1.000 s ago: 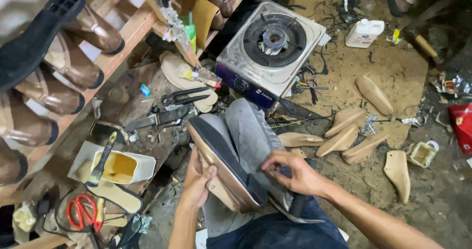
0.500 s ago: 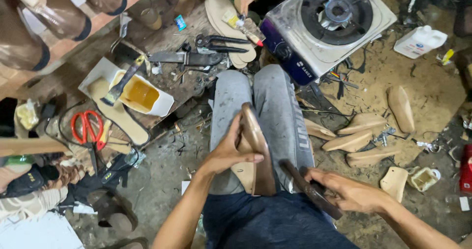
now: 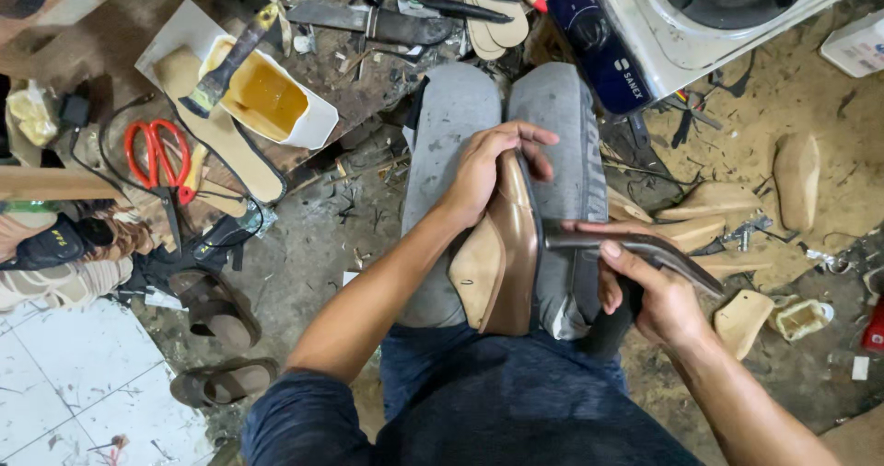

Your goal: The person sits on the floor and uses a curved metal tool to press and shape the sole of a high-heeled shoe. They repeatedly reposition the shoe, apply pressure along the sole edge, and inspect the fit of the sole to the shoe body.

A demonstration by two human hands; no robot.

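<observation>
Head view, looking down at a seated person's lap. Compared with half a second ago, the camera is sitting closer and the shoe (image 3: 505, 245) is lying flatter along the right thigh; the left hand (image 3: 488, 167) is now gripping it from the toe end rather than its side. The right hand (image 3: 649, 291) has come up beside the shoe and is pressing a dark curved tool (image 3: 635, 245) against its sole edge, where earlier it was lower, near the hip.

The left hand is clamping the brown shoe, fingers curled over its top. The right hand is closed around the tool, thumb lying along it. The two hands are just beside each other, with the shoe between them.

A white bottle (image 3: 854, 44) is sitting at the right edge on the floor, partly cut off. A blue and white stove (image 3: 663, 33) with a round burner is standing just past the knees.

At upper left, an open white tub (image 3: 276, 102) is holding amber glue, with a brush (image 3: 226, 65) resting across its rim. Red scissors (image 3: 157, 157) are lying to its left. Pale wooden lasts (image 3: 796, 167) are scattered on the floor at right, and brown sandals (image 3: 216, 314) are lying at lower left.
</observation>
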